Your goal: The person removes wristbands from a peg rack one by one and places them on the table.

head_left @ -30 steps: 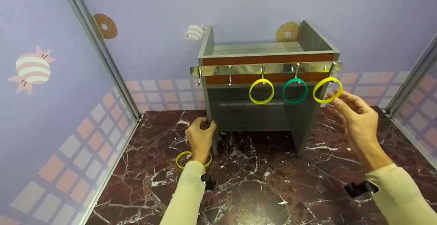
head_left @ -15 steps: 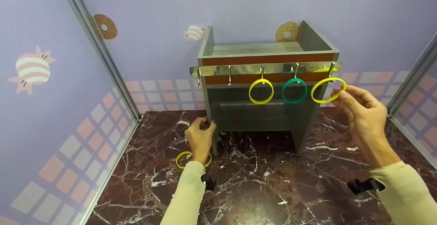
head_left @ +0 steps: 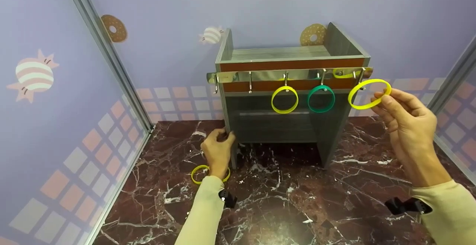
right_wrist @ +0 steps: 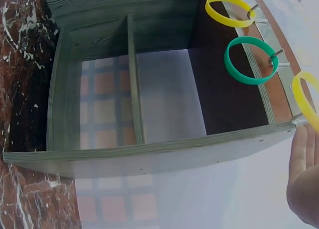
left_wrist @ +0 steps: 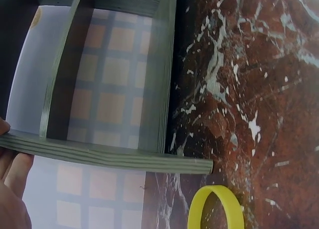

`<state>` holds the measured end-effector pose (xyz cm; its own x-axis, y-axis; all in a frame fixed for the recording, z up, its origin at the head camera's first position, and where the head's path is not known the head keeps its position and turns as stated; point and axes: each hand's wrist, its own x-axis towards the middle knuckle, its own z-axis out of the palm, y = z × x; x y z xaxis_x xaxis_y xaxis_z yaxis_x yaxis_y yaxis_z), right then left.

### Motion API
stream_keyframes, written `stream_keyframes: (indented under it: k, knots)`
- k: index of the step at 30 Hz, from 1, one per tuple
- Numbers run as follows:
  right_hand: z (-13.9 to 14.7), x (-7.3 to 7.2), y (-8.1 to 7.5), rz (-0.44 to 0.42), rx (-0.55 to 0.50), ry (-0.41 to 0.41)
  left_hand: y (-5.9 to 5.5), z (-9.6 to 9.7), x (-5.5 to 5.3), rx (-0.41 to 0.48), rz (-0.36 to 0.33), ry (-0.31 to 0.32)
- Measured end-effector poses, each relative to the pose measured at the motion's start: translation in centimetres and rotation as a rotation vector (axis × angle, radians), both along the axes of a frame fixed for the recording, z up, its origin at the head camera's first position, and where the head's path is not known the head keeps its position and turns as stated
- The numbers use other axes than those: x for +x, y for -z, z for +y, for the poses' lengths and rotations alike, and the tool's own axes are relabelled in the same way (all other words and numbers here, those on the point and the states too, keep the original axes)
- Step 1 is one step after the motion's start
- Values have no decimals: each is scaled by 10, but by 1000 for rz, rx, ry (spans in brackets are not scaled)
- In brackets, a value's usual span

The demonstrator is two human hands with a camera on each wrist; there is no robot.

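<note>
My right hand (head_left: pixel 412 126) pinches a yellow ring (head_left: pixel 372 81) between thumb and fingers, at the rightmost hook of a metal hook rail (head_left: pixel 267 75). The ring is tilted and overlaps the hook's tip in the head view. A green ring (head_left: pixel 321 110) and another yellow ring (head_left: pixel 272 100) hang from the two hooks to its left. My left hand (head_left: pixel 217 148) grips the left side panel (left_wrist: pixel 114 158) of a grey wooden shelf, thumb on one face and fingers on the other. Below its wrist, a third yellow ring (head_left: pixel 193 174) lies on the table, partly hidden by the arm.
The rail spans the shelf's reddish-brown front board (head_left: pixel 282 65), and its two left hooks (head_left: pixel 250 83) bear no ring. The shelf stands on a dark red marbled table (head_left: pixel 275 208). Purple patterned walls (head_left: pixel 167 51) close in the back and sides.
My right hand has moved right and slightly up with the yellow ring, which now tilts flatter and sits farther out at the hook. The left hand has stayed on the panel.
</note>
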<state>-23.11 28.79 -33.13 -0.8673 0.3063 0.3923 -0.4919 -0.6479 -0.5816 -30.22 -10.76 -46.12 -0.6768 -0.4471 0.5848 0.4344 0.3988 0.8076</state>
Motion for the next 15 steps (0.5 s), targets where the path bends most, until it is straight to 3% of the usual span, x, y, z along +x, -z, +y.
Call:
stream_keyframes:
  k: [6,15]
  knots:
    - [11,7,9,-9,12,5,3,-1,0,-9,21,-31]
    - [32,13,26,-18,39,45,2,-1,-1,56,7,8]
